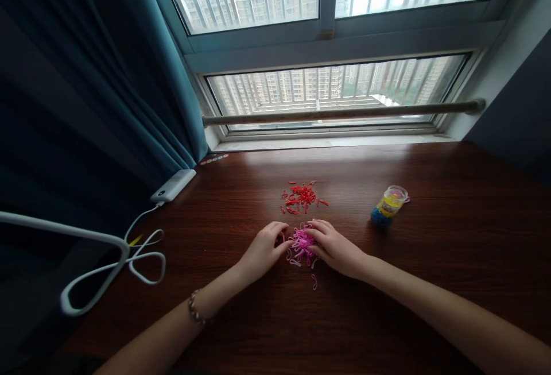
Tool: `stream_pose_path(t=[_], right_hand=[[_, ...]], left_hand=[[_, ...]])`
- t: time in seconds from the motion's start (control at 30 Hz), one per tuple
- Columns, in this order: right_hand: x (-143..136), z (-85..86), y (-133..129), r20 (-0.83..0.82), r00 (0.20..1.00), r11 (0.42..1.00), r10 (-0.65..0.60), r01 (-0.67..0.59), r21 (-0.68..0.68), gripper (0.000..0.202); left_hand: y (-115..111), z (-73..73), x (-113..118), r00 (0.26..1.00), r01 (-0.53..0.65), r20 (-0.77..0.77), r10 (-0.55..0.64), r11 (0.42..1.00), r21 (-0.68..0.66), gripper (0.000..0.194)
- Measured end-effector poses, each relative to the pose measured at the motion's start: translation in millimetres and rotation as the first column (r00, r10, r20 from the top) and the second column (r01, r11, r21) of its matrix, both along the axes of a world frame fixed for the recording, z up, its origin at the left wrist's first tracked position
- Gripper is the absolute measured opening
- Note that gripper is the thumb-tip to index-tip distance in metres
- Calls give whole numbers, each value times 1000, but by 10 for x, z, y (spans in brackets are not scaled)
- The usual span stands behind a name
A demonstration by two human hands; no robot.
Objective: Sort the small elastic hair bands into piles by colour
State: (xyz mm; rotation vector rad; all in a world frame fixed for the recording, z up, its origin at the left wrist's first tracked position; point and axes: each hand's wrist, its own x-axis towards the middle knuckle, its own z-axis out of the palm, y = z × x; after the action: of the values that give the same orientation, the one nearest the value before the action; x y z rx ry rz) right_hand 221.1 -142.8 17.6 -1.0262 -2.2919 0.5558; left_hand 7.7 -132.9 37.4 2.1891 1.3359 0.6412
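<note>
A heap of small pink loops (302, 241), which look like hair elastics, lies on the brown wooden table between my two hands. My left hand (263, 248) rests at the heap's left edge, thumb and fingers apart. From the right, my right hand (338, 247) reaches onto the heap with its fingers spread and touching the loops. One loose pink loop (314, 282) lies nearer to me. Just beyond the heap is a scattered pile of red elastics (301, 196). To the right stands a clear jar (388, 207) with a yellow label and blue contents, its mouth uncovered.
A white power strip (173, 185) sits at the table's left edge, its cable running down beside a looped white cord (148, 266). A blue curtain (142, 65) hangs at the left. Behind the table are a window and a horizontal rail (344, 115).
</note>
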Motion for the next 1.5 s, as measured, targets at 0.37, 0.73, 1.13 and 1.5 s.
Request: stream_pose_path(t=[0.37,0.73,1.13,1.5], right_hand=[[522,367,-541,18,999,998,-32,33,-58,33],[1577,85,-171,15,671,669,-741,741,-57,29],[1251,59,-77,-346,731,809,-588,533,-249,52],[1108,83,-295,-396,657,739,-641,668,-88,61]], left_hand=[[-167,9,87,912,163,409,-28,940,-299,38],[-96,2,76,987,161,36,-158,984,-77,48],[256,8,412,944,326,-95,-316,939,108,29],[300,13,348,949,315,-30,-314,948,45,20]])
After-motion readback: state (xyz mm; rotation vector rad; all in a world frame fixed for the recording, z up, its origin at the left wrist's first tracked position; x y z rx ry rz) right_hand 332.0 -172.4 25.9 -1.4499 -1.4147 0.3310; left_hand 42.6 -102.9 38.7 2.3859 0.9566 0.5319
